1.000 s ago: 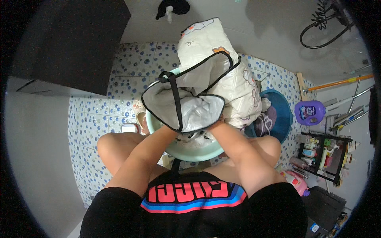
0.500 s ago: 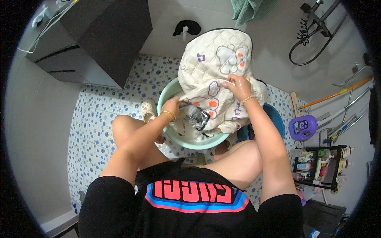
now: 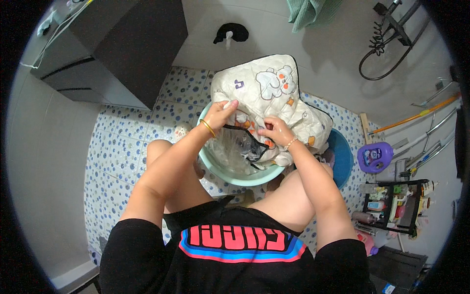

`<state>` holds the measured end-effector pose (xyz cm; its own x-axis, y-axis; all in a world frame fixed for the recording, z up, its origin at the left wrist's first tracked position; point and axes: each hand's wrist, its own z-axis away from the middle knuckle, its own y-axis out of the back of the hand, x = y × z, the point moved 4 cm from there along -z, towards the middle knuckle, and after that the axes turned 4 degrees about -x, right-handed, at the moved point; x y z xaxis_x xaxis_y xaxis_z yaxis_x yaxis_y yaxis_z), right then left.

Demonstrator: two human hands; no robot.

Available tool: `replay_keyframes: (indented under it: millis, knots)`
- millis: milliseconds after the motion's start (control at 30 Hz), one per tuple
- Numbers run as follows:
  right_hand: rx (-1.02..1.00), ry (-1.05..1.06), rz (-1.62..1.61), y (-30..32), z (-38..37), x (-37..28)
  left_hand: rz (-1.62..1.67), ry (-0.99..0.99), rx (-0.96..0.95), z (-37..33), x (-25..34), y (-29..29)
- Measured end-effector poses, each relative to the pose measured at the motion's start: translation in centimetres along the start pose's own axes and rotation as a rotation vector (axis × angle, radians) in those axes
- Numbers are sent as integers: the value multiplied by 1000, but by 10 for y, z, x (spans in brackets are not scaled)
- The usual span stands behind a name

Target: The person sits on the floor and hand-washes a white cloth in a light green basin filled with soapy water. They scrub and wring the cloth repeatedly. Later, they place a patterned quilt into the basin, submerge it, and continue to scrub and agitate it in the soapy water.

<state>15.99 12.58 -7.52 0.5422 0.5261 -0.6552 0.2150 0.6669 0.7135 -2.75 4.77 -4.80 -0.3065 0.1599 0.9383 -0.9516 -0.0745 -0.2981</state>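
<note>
A cream quilted cover [image 3: 254, 73] with cartoon prints and black edging is heaped in a pale green basin [image 3: 227, 179], its far part spilling over the rim. My left hand [image 3: 220, 115], wearing a gold bangle, is closed on a fold of the cover at the basin's left side. Closer to the middle, my right hand [image 3: 277, 132], with a beaded bracelet, pinches the printed cloth between thumb and fingers. Wet foam shows on its back. Between my hands lies a black-edged, dark wet part [image 3: 250, 146] of the cover, beside cloudy, sudsy water.
A blue basin [image 3: 344, 159] with something dark inside stands at the right. Further right are a purple bottle [image 3: 375, 157], a rack of bottles [image 3: 394, 206] and long-handled poles [image 3: 416, 120]. A dark cabinet [image 3: 139, 49] is at the far left, a wall tap [image 3: 228, 38] ahead.
The cover's raised far part has sunk lower and spread to the right. My left hand has moved up and right; my right hand has come down and left.
</note>
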Motion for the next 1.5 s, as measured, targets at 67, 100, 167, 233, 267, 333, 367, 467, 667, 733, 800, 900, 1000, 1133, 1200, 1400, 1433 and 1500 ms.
replay_keyframes:
  millis: [67, 100, 167, 233, 267, 333, 367, 467, 667, 733, 800, 900, 1000, 1133, 1200, 1400, 1433, 1500]
  knots:
    - [283, 195, -327, 5, -8, 1, 90, 35, -62, -1, 5, -1]
    - [424, 293, -488, 9, -11, 0, 110, 40, -88, 1, 10, 1]
    - [483, 215, -1109, 19, -22, 10, 160, 35, -73, -5, 7, 6]
    - [701, 183, -934, 28, -32, 7, 229, 13, 15, -18, -6, 4]
    - [672, 83, -779, 26, -33, 3, 287, -24, 113, -24, -12, 0]
    - [587, -101, -484, 29, -25, -62, 194, -56, 324, -48, -54, 16]
    - [731, 317, -220, 19, -25, -86, 151, -69, 412, -59, -70, 18]
    - [676, 312, 171, -25, -34, -100, 661, -95, -44, -79, -136, 24]
    - [722, 213, 26, -26, -57, -83, 735, 122, 0, -65, -134, 27]
    - [672, 317, 11, -40, -47, -100, 615, 310, 284, -51, -97, 5]
    - [691, 215, 5, -30, -53, -82, 517, 322, 435, -39, -74, -10]
    - [741, 70, -15, -16, -64, -56, 412, 307, 447, -44, -82, -9]
    - [701, 325, 2, -32, -38, -106, 500, 231, 290, -43, -80, 4]
    - [721, 179, 48, -16, -57, -56, 376, 300, 341, -32, -60, -22]
    - [767, 23, 63, 0, -57, -41, 254, 259, 159, -35, -61, -27]
    - [745, 59, 56, 37, -27, -63, -1035, -315, -27, -25, 10, -25]
    - [751, 104, 71, 39, -23, -73, -1228, -520, -2, -17, 22, -32]
    - [742, 203, 8, 38, -18, -80, -1173, -395, -3, -11, 18, -51]
